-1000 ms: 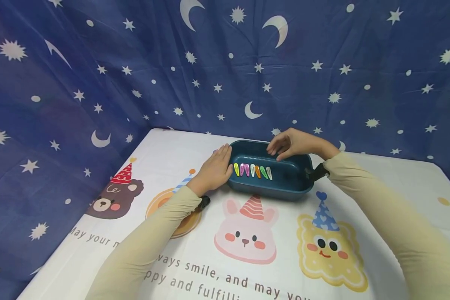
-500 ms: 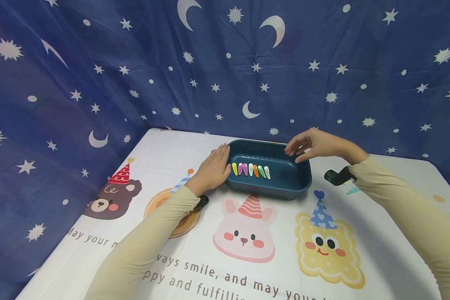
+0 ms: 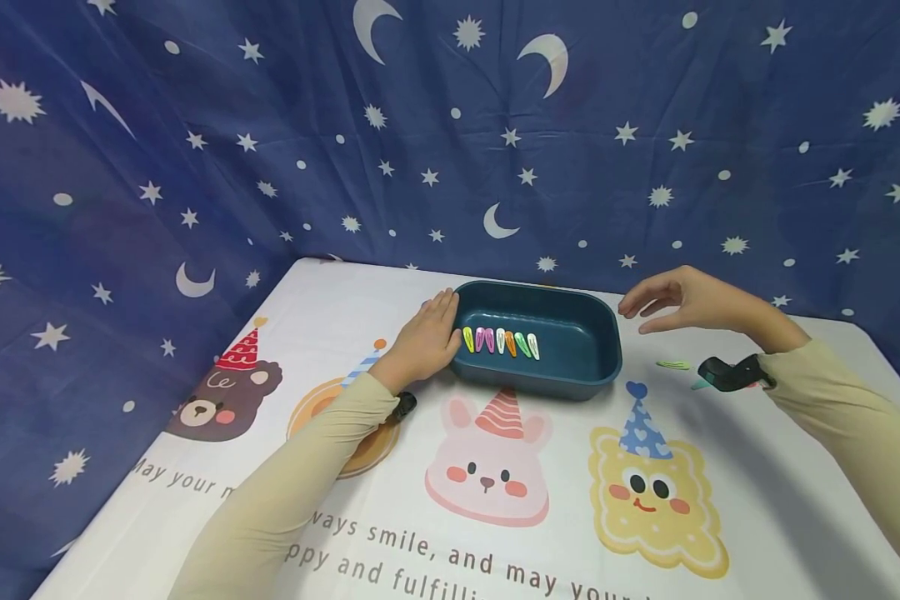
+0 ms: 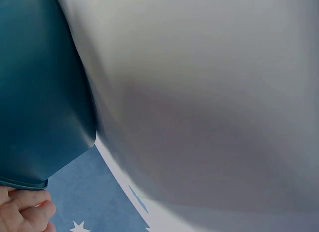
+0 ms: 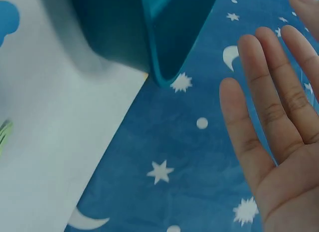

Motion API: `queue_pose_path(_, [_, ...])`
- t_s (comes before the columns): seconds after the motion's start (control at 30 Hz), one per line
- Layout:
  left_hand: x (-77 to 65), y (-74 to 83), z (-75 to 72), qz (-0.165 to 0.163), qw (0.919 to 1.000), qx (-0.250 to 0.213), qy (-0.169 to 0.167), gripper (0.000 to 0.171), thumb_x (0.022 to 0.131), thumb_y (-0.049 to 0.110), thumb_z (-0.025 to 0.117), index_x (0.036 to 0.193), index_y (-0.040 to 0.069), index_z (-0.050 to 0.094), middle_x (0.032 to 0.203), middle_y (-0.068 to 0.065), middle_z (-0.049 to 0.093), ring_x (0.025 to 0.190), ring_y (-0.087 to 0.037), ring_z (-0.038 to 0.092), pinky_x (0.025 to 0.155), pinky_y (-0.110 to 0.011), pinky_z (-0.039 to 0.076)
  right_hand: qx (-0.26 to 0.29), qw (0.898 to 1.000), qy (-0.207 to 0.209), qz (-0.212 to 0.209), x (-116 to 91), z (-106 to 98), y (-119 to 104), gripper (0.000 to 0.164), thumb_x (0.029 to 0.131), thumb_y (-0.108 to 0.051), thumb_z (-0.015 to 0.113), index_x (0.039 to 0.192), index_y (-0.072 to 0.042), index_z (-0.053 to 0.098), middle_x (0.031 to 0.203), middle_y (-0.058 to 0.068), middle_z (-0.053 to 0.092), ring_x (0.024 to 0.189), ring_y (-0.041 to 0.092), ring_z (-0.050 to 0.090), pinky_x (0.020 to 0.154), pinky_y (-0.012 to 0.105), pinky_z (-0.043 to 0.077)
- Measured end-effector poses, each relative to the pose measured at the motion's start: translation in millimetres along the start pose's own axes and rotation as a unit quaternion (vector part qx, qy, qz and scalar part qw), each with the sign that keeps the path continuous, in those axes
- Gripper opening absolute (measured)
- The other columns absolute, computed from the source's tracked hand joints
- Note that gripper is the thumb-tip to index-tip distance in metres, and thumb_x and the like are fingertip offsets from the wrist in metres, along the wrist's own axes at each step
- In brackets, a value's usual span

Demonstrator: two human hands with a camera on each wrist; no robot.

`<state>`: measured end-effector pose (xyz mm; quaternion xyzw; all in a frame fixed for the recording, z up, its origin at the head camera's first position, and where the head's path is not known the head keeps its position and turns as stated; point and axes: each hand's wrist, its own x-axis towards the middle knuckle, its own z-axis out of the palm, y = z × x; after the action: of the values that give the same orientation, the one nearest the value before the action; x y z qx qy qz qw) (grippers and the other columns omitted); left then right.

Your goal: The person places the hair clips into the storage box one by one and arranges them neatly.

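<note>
My left hand (image 3: 423, 337) rests against the left end of a dark teal bin (image 3: 536, 388), fingers extended along its rim. In the left wrist view, fingertips (image 4: 27, 209) show right at that rim. Inside the bin, several snap hair clips (image 3: 499, 342) lie side by side in a row: yellow, purple, white, orange and green. Beyond the bin's right end my right hand (image 3: 701, 302) hovers above the table, its fingers spread and nothing between them. A yellow-green hair clip (image 3: 673, 364) lies below it on the tablecloth, beside a teal clip (image 3: 700, 384) partly hidden by the wrist camera.
The white tablecloth (image 3: 487, 550) has printed cartoon animals and lettering. A dark blue curtain (image 3: 390, 100) with stars and moons hangs directly behind the table's back edge and along the left side.
My right hand has moved right from over the bin to above the table beside it, uncovering the bin's right end and the yellow-green clip. The left hand stays at the bin.
</note>
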<state>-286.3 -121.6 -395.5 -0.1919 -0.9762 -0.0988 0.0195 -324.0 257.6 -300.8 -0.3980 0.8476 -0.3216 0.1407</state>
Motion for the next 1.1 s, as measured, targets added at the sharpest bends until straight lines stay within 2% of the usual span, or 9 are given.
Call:
queue_pose_path(0.23, [-1.6,-1.0,1.0,0.002,1.0000,0.003,0.002,0.061,0.098,0.027,0.033,0.148,-0.005,0.018,0.156,-0.020,0.017,0.146,-0.030,0.016,0.120,-0.039,0.014,-0.010,0.999,0.037,0.018,-23.2,-1.6,9.0,0.032,0.076,-0.005,0.075,0.107,-0.001,0.066,0.100,-0.021,0.066,0.092,-0.005,0.064,0.080,0.012,0.052])
queue_pose_path(0.57, [-2.3,-0.7,2.2,-0.001,1.0000,-0.003,0.002,0.061,0.098,0.027,0.035,0.148,-0.004,0.019,0.156,-0.019,0.017,0.146,-0.030,0.016,0.120,-0.040,0.014,-0.017,0.993,0.072,0.088,-55.9,2.2,28.4,0.034,0.076,-0.006,0.075,0.109,0.000,0.066,0.097,-0.022,0.065,0.090,-0.010,0.061,0.076,0.008,0.050])
queue_pose_path(0.77, [-1.5,-2.2,3.3,0.002,1.0000,0.000,0.004,0.061,0.098,0.027,0.034,0.148,-0.004,0.018,0.156,-0.019,0.017,0.146,-0.030,0.016,0.120,-0.040,0.014,-0.021,0.992,0.079,0.097,-73.8,6.2,41.2,0.032,0.079,-0.003,0.072,0.110,-0.001,0.065,0.100,-0.026,0.063,0.092,-0.012,0.060,0.075,0.008,0.050])
queue_pose_path(0.97, [-1.1,-1.5,1.5,0.004,1.0000,0.001,0.004,0.061,0.099,0.027,0.033,0.148,-0.005,0.018,0.156,-0.019,0.017,0.146,-0.030,0.016,0.120,-0.039,0.014,-0.034,0.984,0.109,0.136,-89.9,12.2,56.5,0.030,0.079,-0.008,0.073,0.108,-0.004,0.067,0.097,-0.023,0.065,0.088,-0.014,0.059,0.070,0.007,0.050])
queue_pose_path(1.1, [-1.0,-1.0,0.3,0.005,1.0000,0.001,0.004,0.060,0.098,0.027,0.034,0.148,-0.005,0.018,0.156,-0.019,0.017,0.146,-0.030,0.016,0.120,-0.039,0.014,-0.034,0.982,0.128,0.136,-98.8,18.8,68.3,0.030,0.078,-0.004,0.073,0.107,0.001,0.066,0.096,-0.026,0.064,0.087,-0.012,0.061,0.070,0.005,0.048])
